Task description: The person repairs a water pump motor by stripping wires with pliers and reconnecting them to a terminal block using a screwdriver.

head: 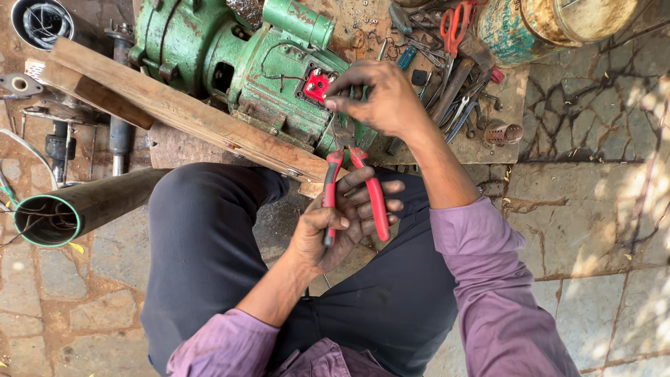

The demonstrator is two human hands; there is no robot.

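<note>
A green electric motor [237, 66] lies on a wooden board, with a red terminal block [316, 85] on its side. My right hand [380, 98] reaches to that block, its fingertips pinched together right beside it; what they pinch is too small to tell. My left hand [342, 220] holds red-handled pliers [352, 185] over my lap, jaws pointing up toward the motor, handles spread apart. My dark trousers and purple sleeves fill the lower part of the view.
A wooden plank [174, 112] runs diagonally in front of the motor. A pile of hand tools [453, 84] with red scissors [455, 24] lies to the right, beside a rusty tin [551, 24]. A dark pipe [77, 209] lies at left on stone paving.
</note>
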